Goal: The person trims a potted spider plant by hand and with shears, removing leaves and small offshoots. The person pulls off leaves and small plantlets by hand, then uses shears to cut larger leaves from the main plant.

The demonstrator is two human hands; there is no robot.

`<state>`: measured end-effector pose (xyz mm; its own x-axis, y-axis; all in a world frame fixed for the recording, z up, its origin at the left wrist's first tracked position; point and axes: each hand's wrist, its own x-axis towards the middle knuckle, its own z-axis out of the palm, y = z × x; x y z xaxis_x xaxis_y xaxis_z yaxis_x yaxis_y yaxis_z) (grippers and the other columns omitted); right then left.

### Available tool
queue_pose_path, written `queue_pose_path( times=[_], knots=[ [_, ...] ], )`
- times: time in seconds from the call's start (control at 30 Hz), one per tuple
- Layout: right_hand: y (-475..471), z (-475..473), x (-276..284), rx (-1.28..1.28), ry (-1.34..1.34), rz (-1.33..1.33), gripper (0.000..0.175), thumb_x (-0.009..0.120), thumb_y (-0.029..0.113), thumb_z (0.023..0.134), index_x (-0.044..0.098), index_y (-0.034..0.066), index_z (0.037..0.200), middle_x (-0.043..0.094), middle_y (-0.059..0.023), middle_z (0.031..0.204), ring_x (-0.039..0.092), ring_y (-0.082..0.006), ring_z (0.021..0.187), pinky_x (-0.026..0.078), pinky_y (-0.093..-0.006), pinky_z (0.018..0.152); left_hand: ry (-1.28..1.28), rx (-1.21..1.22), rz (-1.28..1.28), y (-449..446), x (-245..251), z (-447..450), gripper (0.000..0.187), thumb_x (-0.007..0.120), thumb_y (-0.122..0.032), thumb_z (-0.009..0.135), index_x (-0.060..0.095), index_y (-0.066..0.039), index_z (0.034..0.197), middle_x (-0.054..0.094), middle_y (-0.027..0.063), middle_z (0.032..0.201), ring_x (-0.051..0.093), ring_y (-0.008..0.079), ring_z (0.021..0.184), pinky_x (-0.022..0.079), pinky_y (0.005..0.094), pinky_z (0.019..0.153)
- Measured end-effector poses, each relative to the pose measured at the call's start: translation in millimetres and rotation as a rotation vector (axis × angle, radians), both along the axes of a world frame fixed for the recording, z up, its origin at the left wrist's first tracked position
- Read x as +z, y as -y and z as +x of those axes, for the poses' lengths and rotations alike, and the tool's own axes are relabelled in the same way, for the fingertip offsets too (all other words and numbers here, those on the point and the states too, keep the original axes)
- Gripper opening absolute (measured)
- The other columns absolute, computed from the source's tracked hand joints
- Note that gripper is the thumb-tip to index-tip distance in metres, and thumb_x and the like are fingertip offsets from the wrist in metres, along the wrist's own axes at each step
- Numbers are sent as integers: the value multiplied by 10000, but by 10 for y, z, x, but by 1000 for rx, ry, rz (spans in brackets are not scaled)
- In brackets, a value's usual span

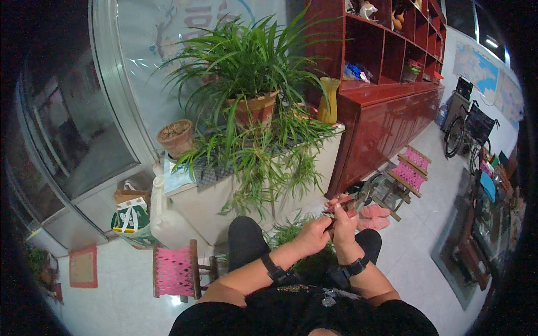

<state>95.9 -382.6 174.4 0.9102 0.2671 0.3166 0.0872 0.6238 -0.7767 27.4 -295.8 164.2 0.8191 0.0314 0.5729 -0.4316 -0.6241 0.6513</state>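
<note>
Both of my hands meet in front of my knees. My left hand has its fingers closed against a small dark reddish item, whose kind I cannot tell. Around the same item my right hand is closed, with the thumb raised along it. Green leaves of a plant show below and behind my hands, between my knees. Beyond them, a spider plant in a terracotta pot stands on a pale cabinet, its shoots trailing over the front.
A pink woven folding stool stands at the left, near a white plastic jug. Pink slippers and more woven stools are at the right. A small soil-filled pot and a yellow vase flank the spider plant.
</note>
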Motion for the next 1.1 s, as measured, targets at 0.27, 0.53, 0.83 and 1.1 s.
queue_pose_path(
  times=[0.27, 0.53, 0.83, 1.1],
  knots=[
    [37, 112, -48, -5, -46, 2, 223, 580, 56, 804, 483, 2, 997, 553, -75, 846, 559, -165, 745, 492, -326, 720, -32, 45, -150, -493, 27, -53, 82, 497, -57, 851, 536, 10, 880, 554, 69, 717, 542, 133, 632, 453, 273, 595],
    [-2, 117, -169, 198, -62, -57, 205, 569, 69, 809, 467, 35, 984, 554, -73, 835, 560, -204, 762, 480, -360, 707, -56, 105, -315, -923, 58, -137, 107, 490, -60, 854, 517, -7, 765, 521, 43, 639, 503, 96, 574, 421, 251, 535],
    [88, 256, -23, 541, -110, -119, 194, 592, 118, 799, 486, 48, 945, 552, -93, 840, 581, -243, 767, 479, -375, 676, 201, 467, -77, -1545, 727, 159, 62, 532, -75, 797, 542, -14, 788, 577, 164, 723, 584, 311, 674, 454, 353, 601],
    [174, 804, -714, 607, -225, -281, 203, 598, 158, 800, 500, 40, 935, 565, -114, 823, 604, -252, 710, 487, -349, 610, 285, 766, 350, -2150, 1443, 805, 147, 538, -90, 784, 588, -3, 891, 588, 184, 852, 577, 368, 802, 467, 420, 708]
  ],
)
